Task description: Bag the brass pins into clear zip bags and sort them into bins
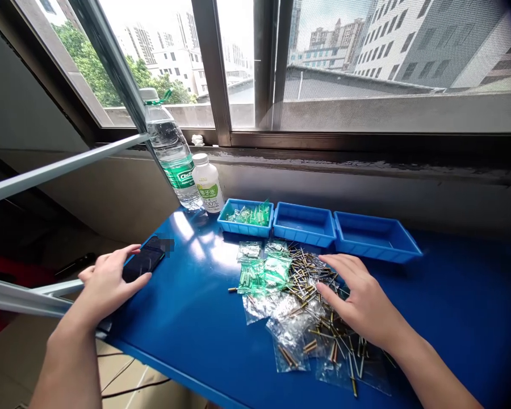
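My left hand (106,281) is at the table's left edge, with thumb and fingers spread on either side of a black phone (147,260). The phone lies on the table, and its near-left end is partly hidden by the hand. Over the right side of a heap of thin metal pins with brass-coloured ends (302,272), my right hand (361,295) is open, fingers apart, nothing held. Green-tinted bags of small parts (253,275) lie left of the heap. Clear plastic bags (292,324), some with copper-coloured pins inside, spread towards the front.
Behind the heap stand three blue bins in a row: the left bin (244,229) contains green bags, beside the middle bin (304,232) and right bin (377,250). A large water bottle (170,153) and a white bottle (208,184) stand back left. A metal frame (63,165) borders the left side.
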The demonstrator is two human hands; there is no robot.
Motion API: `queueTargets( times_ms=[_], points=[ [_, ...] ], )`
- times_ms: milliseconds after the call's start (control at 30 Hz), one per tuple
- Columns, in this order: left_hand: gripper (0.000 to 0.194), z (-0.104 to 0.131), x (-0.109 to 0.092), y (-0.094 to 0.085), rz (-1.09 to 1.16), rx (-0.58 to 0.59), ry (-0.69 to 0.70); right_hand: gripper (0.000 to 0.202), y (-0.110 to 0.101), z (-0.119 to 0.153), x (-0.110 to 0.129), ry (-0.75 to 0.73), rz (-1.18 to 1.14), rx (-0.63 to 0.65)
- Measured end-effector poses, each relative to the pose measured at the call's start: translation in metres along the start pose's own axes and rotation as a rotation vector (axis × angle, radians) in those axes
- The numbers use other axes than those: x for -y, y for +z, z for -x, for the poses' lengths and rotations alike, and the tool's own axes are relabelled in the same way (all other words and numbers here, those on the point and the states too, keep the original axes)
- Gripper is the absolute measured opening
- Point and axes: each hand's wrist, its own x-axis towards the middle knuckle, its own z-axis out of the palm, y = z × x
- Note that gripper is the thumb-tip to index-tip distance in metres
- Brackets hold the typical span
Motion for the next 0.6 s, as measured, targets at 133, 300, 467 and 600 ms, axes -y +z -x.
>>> queueTargets(
  times_ms=[133,300,467,600],
  points=[
    [0.059,0.004,0.005,-0.001,-0.067,0.001,-0.012,0.048,0.000,0.000,0.000,0.002,-0.001,0.003],
    [0.051,0.005,0.008,0.004,-0.101,0.003,0.004,0.047,0.000,0.000,0.000,-0.005,-0.003,-0.002],
    [0.052,-0.001,0.005,0.006,-0.102,0.092,-0.028,0.046,0.000,0.001,0.000,-0.011,-0.002,-0.005],
    [0.055,-0.009,-0.003,0.005,-0.087,0.130,-0.033,0.046,0.000,0.000,0.001,-0.010,-0.003,-0.015]
  ],
)
